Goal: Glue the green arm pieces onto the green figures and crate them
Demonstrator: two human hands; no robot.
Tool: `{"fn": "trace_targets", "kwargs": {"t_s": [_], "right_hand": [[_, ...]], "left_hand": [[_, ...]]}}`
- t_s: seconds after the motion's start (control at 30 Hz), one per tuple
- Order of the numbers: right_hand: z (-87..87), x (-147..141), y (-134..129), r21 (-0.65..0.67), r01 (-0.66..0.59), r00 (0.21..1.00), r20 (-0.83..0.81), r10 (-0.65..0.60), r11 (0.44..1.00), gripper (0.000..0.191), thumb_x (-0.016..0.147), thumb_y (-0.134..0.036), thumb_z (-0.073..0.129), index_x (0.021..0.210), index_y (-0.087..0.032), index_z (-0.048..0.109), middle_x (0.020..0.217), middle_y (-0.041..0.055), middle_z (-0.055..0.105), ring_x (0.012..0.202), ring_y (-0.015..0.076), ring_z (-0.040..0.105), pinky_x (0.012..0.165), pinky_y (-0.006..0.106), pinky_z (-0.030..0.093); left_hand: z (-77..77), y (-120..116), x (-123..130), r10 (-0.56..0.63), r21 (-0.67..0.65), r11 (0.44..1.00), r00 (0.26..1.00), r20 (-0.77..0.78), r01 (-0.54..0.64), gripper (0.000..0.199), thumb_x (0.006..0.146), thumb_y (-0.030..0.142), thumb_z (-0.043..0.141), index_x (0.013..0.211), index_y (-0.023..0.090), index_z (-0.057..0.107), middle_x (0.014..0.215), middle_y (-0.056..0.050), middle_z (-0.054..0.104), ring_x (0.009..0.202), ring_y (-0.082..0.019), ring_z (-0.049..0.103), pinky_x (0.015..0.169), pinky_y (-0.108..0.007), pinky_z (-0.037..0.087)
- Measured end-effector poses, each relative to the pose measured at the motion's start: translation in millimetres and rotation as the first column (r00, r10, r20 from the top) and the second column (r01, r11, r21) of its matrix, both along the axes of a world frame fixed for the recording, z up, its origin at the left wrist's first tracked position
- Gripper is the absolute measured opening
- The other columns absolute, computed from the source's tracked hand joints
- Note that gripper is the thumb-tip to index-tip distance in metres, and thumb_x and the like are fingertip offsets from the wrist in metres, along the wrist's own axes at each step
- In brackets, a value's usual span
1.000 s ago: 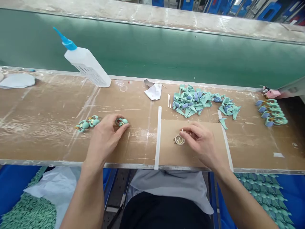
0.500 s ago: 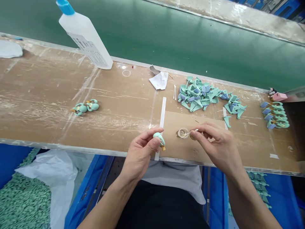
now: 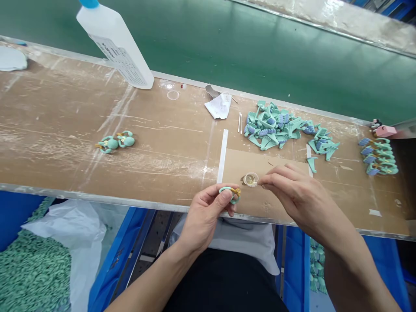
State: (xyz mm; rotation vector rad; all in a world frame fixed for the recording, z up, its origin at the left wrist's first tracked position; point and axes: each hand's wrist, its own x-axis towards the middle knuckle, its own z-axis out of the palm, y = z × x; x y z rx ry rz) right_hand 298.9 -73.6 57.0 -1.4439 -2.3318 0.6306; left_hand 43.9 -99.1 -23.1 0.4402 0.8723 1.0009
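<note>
Pinched between the thumb and fingers of my left hand [image 3: 208,212] is a small mint-green and orange toy figure part [image 3: 235,191], held over the table's front edge. My right hand [image 3: 292,188] pinches a cotton swab [image 3: 258,183], mostly hidden by the fingers, its end beside the rim of a small clear cup [image 3: 251,173]. Some yellowish liquid shows in the cup. Behind the hands lies a pile of mint-green parts with purple bits [image 3: 271,125]. Two more figure parts [image 3: 112,144] lie apart on the left.
A white bottle [image 3: 121,50] with a blue cap stands at the back left. Two cotton swabs [image 3: 239,122] lie beside a white scrap [image 3: 219,106]. Assembled figures [image 3: 378,157] sit in a row at far right. Blue bins [image 3: 294,264] flank my lap.
My left hand has moved right, nearer the cup, and turned the figure part so its orange piece points up. My right hand has tilted; the swab has come back from inside the cup.
</note>
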Motion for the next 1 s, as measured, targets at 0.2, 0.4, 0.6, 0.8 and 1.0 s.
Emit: {"fn": "trace_targets", "kwargs": {"t_s": [0.2, 0.4, 0.6, 0.8, 1.0], "right_hand": [[-8.4, 1, -7, -0.024, 0.121, 0.989, -0.08, -0.122, 0.992, 0.022, 0.128, -0.028, 0.062, 0.122, -0.029, 0.083, 0.12, 0.0069, 0.085, 0.106, 0.0288, 0.079, 0.09, 0.045, 0.057], [-17.2, -8, -34, -0.022, 0.464, 0.825, -0.355, -0.44, 0.886, 0.013, 0.122, -0.032, 0.077, 0.119, -0.032, 0.089, 0.111, 0.004, 0.09, 0.094, 0.0261, 0.082, 0.08, 0.041, 0.058], [-23.1, -25, -54, -0.151, 0.537, 0.662, -0.535, -0.525, 0.83, 0.007, 0.117, -0.036, 0.087, 0.115, -0.03, 0.091, 0.1, 0.0015, 0.088, 0.087, 0.0221, 0.081, 0.073, 0.035, 0.057], [-23.2, -26, -53, -0.161, 0.465, 0.687, -0.555, -0.469, 0.871, 0.01, 0.12, -0.028, 0.083, 0.114, -0.032, 0.09, 0.102, -0.0022, 0.086, 0.089, 0.0174, 0.08, 0.082, 0.031, 0.058], [-17.4, -29, -52, -0.086, 0.436, 0.751, -0.514, -0.415, 0.896, 0.013, 0.117, -0.02, 0.083, 0.11, -0.03, 0.087, 0.097, -0.0049, 0.085, 0.078, 0.0132, 0.072, 0.072, 0.028, 0.053]], "left_hand": [[0.3, -2, 7, 0.018, -0.002, 1.0, 1.0, -0.002, -0.018, 0.033, 0.095, 0.048, 0.108, 0.112, 0.021, 0.098, 0.089, -0.005, 0.085, 0.074, -0.016, 0.075, 0.072, -0.029, 0.064], [-0.3, -5, 10, -0.018, 0.118, 0.993, 0.994, -0.106, 0.031, 0.023, 0.102, 0.043, 0.102, 0.111, 0.022, 0.099, 0.093, -0.006, 0.085, 0.079, -0.019, 0.08, 0.076, -0.031, 0.07], [-0.9, -7, 14, -0.042, 0.233, 0.968, 0.98, -0.194, 0.088, 0.014, 0.106, 0.033, 0.097, 0.115, 0.023, 0.098, 0.114, -0.007, 0.084, 0.083, -0.017, 0.082, 0.08, -0.031, 0.07], [1.1, -8, 16, -0.039, 0.278, 0.957, 0.983, -0.181, 0.089, 0.01, 0.106, 0.028, 0.096, 0.115, 0.024, 0.098, 0.114, -0.006, 0.082, 0.084, -0.015, 0.081, 0.081, -0.029, 0.071], [2.1, -9, 17, -0.017, 0.319, 0.944, 0.978, -0.208, 0.084, 0.008, 0.107, 0.027, 0.095, 0.114, 0.026, 0.099, 0.113, -0.006, 0.082, 0.081, -0.014, 0.08, 0.079, -0.028, 0.069]]}}
